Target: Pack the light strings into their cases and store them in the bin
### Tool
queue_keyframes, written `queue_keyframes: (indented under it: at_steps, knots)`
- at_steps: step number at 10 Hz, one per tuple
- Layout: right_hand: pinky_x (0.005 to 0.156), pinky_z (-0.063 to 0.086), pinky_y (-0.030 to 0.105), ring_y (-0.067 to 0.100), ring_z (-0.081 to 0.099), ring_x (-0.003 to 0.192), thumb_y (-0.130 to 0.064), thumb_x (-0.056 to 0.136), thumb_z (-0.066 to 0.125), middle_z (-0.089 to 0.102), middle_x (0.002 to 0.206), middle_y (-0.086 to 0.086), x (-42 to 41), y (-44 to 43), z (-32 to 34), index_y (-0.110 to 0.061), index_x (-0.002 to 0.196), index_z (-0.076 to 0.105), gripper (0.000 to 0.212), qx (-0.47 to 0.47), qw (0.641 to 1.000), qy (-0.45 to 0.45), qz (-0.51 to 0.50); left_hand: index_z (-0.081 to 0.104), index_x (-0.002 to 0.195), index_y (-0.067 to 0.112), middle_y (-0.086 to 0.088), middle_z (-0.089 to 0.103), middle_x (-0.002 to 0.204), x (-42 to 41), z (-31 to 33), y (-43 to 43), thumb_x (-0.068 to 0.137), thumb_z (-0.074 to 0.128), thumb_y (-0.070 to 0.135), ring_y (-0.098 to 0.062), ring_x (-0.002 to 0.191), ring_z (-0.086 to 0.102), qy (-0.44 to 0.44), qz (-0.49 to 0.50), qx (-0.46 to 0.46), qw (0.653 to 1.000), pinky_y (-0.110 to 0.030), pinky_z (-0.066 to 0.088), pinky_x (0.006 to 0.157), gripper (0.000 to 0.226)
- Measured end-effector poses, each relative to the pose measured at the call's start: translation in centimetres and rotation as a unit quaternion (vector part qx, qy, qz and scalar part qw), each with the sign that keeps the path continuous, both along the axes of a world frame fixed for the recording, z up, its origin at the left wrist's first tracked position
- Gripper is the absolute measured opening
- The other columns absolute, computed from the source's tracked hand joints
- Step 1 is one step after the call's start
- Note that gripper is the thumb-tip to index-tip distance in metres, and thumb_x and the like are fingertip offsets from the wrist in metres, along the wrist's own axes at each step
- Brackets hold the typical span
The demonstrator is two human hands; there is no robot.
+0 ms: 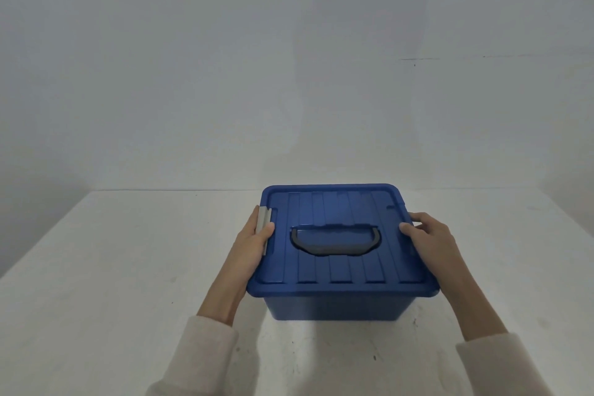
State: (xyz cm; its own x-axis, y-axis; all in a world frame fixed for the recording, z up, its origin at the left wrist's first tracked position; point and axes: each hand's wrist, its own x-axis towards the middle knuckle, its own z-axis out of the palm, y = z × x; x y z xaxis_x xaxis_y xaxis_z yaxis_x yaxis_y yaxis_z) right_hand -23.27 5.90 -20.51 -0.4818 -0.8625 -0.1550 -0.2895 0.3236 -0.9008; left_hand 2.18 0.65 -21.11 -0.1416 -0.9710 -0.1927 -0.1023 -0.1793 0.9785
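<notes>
A blue plastic bin (334,307) stands on the white table, closed by its ribbed blue lid (340,267) with a dark folded handle (334,239) in the middle. My left hand (254,244) grips the bin's left side, with the thumb on the grey latch (263,219). My right hand (430,236) holds the lid's right edge, thumb on top, and covers whatever latch is there. No light strings or cases are in sight; the bin's inside is hidden.
The white table (128,283) runs up to a plain grey wall (225,74) just behind the bin. Cream sleeves cover both forearms at the bottom of the view.
</notes>
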Motion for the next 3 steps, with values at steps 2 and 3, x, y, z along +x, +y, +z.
queue_keyframes:
  at_steps: [2,3]
  knots:
    - [0.078,0.051,0.038,0.023,0.06,0.091,-0.026,0.095,0.049,0.062,0.103,0.006,-0.5,0.2,0.1,-0.019,0.13,0.05,0.036,0.011,0.999,-0.032,0.034,0.047,0.131,0.031,0.003,0.059,0.126,0.0,0.3,0.0,0.097,0.045,0.026,-0.014,0.107,0.059,-0.068,0.015,-0.029,0.997,-0.035,0.049,0.094,0.035]
    - [0.07,0.05,0.027,0.018,0.061,0.09,-0.027,0.094,0.051,0.063,0.102,0.003,-0.7,2.4,0.1,-0.028,0.136,0.043,0.043,0.019,0.997,-0.042,0.067,0.027,0.147,0.025,0.007,0.039,0.145,0.5,-0.3,2.0,0.096,0.046,0.031,-0.016,0.128,0.044,-0.159,0.037,-0.036,0.986,-0.036,0.035,0.109,0.054]
